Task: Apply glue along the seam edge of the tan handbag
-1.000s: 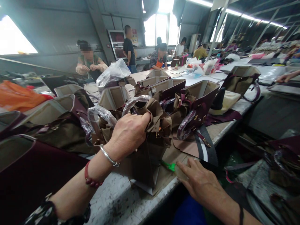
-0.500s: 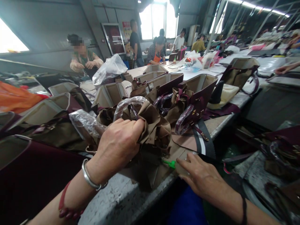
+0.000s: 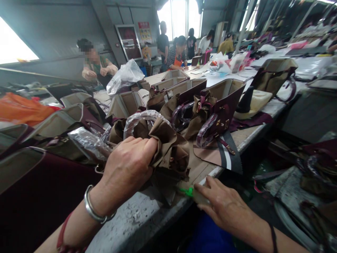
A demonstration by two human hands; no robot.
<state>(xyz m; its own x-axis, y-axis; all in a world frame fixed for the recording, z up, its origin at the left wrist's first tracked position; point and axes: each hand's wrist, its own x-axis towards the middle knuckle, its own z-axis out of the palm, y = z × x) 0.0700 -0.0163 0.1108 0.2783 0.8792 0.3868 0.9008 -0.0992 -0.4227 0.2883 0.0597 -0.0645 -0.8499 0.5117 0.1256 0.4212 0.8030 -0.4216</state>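
The stained, pale worktop (image 3: 131, 218) was partly covered by brown sheeting (image 3: 196, 168). Open burgundy bags (image 3: 228, 107) were crowded along it, and a striped flat piece (image 3: 219, 158) and a burgundy scrap (image 3: 250, 121) were laid near its edge.

Room along the front, crowding behind
A hand could pass over the scuffed white tabletop (image 3: 129, 225) near its front edge; the gathered khaki fabric bag (image 3: 171, 147) blocks the middle, upright burgundy bags with beige linings (image 3: 228, 100) the back.
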